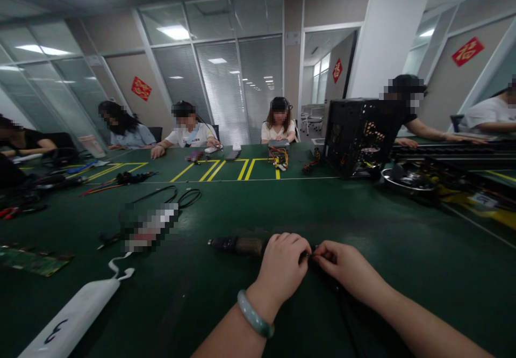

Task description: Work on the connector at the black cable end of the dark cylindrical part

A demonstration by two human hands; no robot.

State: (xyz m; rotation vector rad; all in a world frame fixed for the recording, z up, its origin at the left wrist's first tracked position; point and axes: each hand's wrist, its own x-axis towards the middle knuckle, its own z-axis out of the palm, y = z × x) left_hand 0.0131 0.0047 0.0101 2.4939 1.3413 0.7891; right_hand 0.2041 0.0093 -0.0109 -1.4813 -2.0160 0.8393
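Observation:
My left hand [282, 266], with a pale green bangle on its wrist, is closed around a dark bundled cable [237, 245] that lies on the green table [250, 207]. The bundle sticks out to the left of the fist. My right hand [342, 264] pinches the same cable just to the right of my left hand, fingertips almost touching it. A thin black cord runs from the pinch down toward me between my forearms.
A white tag marked 3 [72, 315] lies at the near left, a green circuit board [32, 261] left of it. Black cables [177, 194] lie mid-table. An open black computer case [357, 135] stands far right. Several people sit around the table's far side.

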